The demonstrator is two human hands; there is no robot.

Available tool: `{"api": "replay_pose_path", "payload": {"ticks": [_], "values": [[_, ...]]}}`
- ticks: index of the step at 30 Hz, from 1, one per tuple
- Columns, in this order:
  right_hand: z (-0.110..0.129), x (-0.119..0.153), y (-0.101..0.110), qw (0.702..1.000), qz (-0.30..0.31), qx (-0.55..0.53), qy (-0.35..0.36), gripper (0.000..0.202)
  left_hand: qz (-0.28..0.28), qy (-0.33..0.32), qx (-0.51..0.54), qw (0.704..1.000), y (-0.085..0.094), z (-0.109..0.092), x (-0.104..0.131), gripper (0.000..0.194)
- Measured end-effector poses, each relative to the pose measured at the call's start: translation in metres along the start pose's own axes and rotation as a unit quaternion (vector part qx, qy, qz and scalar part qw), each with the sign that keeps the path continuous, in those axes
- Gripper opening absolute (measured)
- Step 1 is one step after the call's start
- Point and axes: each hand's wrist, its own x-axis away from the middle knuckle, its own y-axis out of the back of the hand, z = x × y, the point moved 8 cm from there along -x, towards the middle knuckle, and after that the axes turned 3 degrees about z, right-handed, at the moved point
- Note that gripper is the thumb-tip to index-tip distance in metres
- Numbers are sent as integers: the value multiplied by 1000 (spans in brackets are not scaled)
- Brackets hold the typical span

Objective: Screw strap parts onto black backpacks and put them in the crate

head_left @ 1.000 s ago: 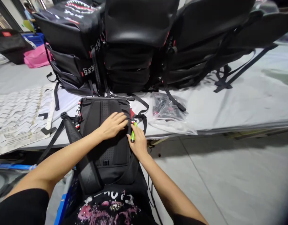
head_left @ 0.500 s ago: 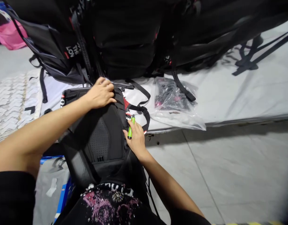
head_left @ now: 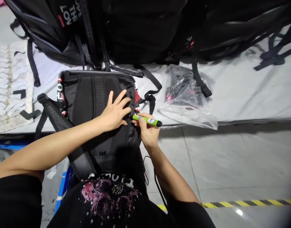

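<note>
A black backpack point(head_left: 86, 95) lies with its padded back panel up, its far part on the white-covered table and its near part against my body. My left hand point(head_left: 115, 112) rests on the panel with the fingers spread. In my right hand point(head_left: 149, 134), at the backpack's right edge, is a green marker pen point(head_left: 147, 120) with black ends. Its left tip meets the side of the backpack close to my left fingertips. Whether that tip is capped is too small to tell. A shoulder strap point(head_left: 52, 107) sticks out on the left.
More black bags point(head_left: 140, 31) stand along the back of the table point(head_left: 242, 98). A clear plastic bag point(head_left: 188, 91) with dark parts lies right of the backpack. White cut pieces point(head_left: 8, 82) cover the left side. Below is tiled floor point(head_left: 221, 158) with yellow-black tape point(head_left: 245, 203).
My left hand has moved from the backpack's top edge down onto the panel and spread out. The marker has turned from upright to nearly level, its tip now at the backpack. The view has shifted.
</note>
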Motion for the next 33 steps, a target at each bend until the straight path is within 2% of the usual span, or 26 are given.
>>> {"api": "replay_pose_path", "payload": {"ticks": [6,9,13,26,29,33], "values": [[-3,2,-1,995,-52,85,12,23,-71,-35,100,992,-12,14,15,35],[-1,1,-5,991,-60,116,11,26,-109,-52,97,988,-16,15,21,35],[2,-2,-11,978,-38,201,30,27,-145,-67,82,984,-18,14,24,35],[9,-2,-11,960,-48,260,91,26,-137,-62,81,985,-28,16,23,37],[9,-3,-9,952,-61,285,89,28,-138,-62,82,985,-29,17,23,35],[6,-5,-9,948,-46,303,82,31,-143,-65,77,985,-30,17,22,34]]}}
